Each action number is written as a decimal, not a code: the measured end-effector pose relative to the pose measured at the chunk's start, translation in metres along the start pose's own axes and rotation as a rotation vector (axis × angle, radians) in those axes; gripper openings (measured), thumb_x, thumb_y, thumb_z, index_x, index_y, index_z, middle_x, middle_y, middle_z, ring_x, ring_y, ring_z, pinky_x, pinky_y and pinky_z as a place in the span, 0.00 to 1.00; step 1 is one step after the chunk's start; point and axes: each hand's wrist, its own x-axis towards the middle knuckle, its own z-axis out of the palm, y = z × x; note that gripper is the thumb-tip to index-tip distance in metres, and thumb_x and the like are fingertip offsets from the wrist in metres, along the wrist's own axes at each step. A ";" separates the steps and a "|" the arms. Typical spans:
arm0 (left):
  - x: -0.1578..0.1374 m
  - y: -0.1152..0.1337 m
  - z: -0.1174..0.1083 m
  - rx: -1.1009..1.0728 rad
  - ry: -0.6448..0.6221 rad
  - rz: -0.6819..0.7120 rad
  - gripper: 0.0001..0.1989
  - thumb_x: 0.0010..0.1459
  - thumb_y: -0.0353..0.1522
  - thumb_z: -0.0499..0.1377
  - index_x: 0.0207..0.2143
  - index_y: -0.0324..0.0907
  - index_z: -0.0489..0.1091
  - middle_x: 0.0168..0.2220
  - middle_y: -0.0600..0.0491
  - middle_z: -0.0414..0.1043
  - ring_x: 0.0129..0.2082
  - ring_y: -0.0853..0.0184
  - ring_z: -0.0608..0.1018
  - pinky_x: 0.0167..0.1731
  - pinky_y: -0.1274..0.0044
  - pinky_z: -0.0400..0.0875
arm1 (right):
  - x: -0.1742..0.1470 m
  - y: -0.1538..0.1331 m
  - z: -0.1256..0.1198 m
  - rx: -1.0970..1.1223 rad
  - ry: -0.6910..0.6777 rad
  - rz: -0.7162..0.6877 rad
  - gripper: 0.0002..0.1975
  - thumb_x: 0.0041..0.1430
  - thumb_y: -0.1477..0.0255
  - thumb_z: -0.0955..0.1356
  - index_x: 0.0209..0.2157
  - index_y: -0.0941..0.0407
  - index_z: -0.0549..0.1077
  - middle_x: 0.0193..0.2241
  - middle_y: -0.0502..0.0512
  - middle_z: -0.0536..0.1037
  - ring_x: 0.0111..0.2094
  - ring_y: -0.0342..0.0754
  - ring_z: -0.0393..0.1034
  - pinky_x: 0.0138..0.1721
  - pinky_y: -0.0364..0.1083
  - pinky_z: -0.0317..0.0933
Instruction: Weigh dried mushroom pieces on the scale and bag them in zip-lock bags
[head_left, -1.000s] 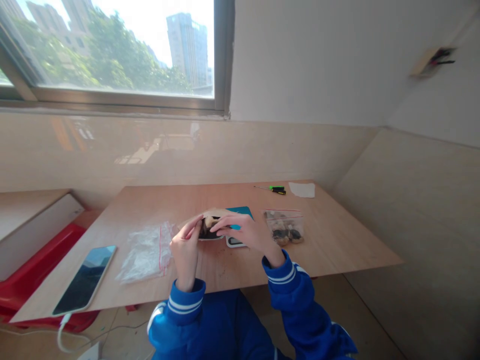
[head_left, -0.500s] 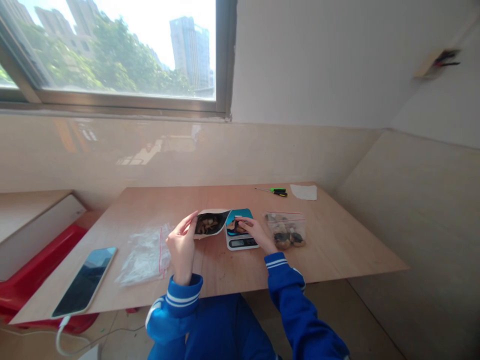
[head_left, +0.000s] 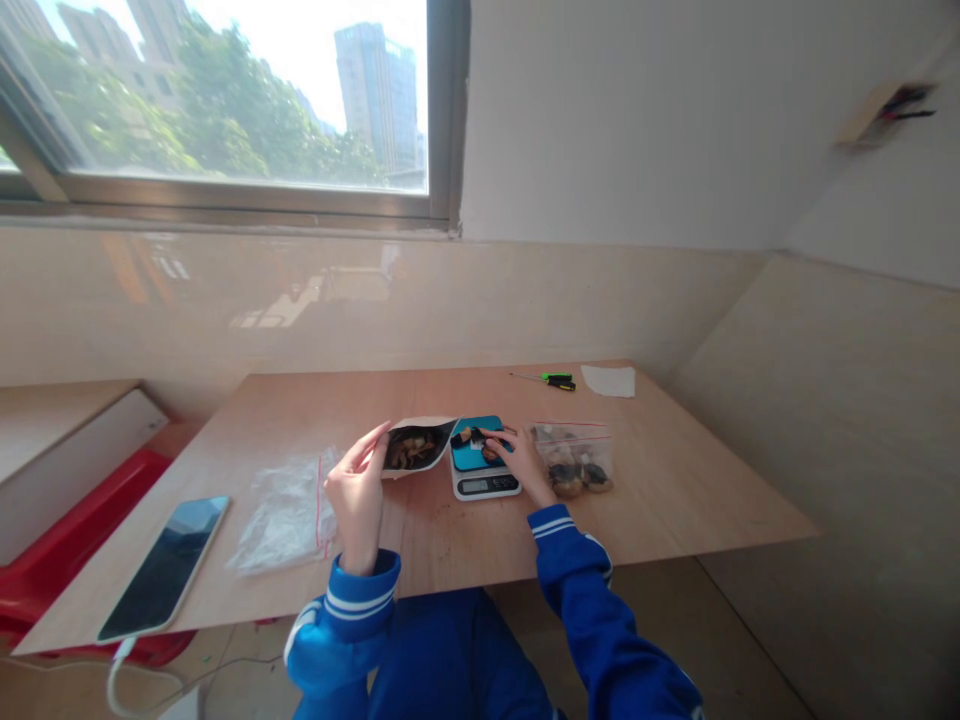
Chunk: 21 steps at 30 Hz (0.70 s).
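My left hand [head_left: 358,485] grips the near-left edge of a pouch [head_left: 442,462], its mouth open toward me. Inside lie dried brown pieces [head_left: 412,447] that look like dried mushroom. Just right of the pouch stands a digital kitchen scale [head_left: 466,460] with a blue top and a white body. Several dark brown pieces [head_left: 463,437] and a small white bit rest on it. Over the scale's right side, my right hand [head_left: 523,460] has its fingers bent down around a brown piece [head_left: 493,452], partly hidden by them.
A zip bag of round brown lumps [head_left: 574,470] lies right of the scale. Clear plastic bags [head_left: 281,515] and a charging phone [head_left: 166,570] are on the left. Two screwdrivers [head_left: 559,381] and a white sheet [head_left: 609,381] lie at the table's [head_left: 697,500] back.
My right hand has shifted slightly right on the scale, uncovering more of the brown pieces and the white bit. My left hand still holds the pouch.
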 end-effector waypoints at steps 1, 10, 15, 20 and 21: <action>0.000 0.000 0.000 0.002 0.001 0.000 0.16 0.55 0.41 0.61 0.43 0.44 0.78 0.42 0.49 0.80 0.46 0.58 0.80 0.48 0.68 0.73 | 0.000 0.003 0.001 -0.031 0.017 -0.004 0.15 0.56 0.61 0.68 0.42 0.50 0.80 0.52 0.60 0.71 0.58 0.58 0.59 0.61 0.59 0.48; -0.001 0.000 0.000 0.000 -0.008 -0.009 0.16 0.55 0.41 0.61 0.43 0.45 0.78 0.43 0.49 0.80 0.46 0.58 0.79 0.48 0.68 0.73 | 0.001 0.017 -0.001 -0.146 0.067 -0.066 0.17 0.62 0.61 0.64 0.48 0.49 0.77 0.54 0.60 0.67 0.58 0.56 0.58 0.60 0.57 0.50; -0.002 -0.001 0.000 0.001 -0.014 -0.013 0.16 0.55 0.41 0.61 0.43 0.44 0.78 0.43 0.49 0.80 0.46 0.58 0.79 0.48 0.68 0.73 | -0.009 0.014 -0.008 -0.171 0.094 -0.066 0.14 0.61 0.66 0.63 0.42 0.54 0.78 0.43 0.60 0.71 0.50 0.56 0.64 0.56 0.57 0.54; -0.002 -0.003 0.000 -0.004 -0.014 -0.004 0.16 0.55 0.41 0.61 0.42 0.45 0.78 0.42 0.49 0.80 0.46 0.59 0.79 0.49 0.67 0.72 | -0.020 -0.003 -0.007 -0.167 0.076 -0.052 0.08 0.56 0.69 0.67 0.34 0.53 0.79 0.40 0.59 0.71 0.47 0.57 0.64 0.53 0.57 0.56; -0.002 -0.003 0.000 -0.006 -0.017 -0.006 0.16 0.55 0.41 0.61 0.42 0.45 0.78 0.42 0.49 0.80 0.46 0.59 0.80 0.49 0.67 0.72 | -0.021 -0.007 -0.007 -0.155 0.076 -0.050 0.07 0.55 0.69 0.68 0.33 0.53 0.79 0.40 0.59 0.72 0.47 0.57 0.64 0.53 0.57 0.56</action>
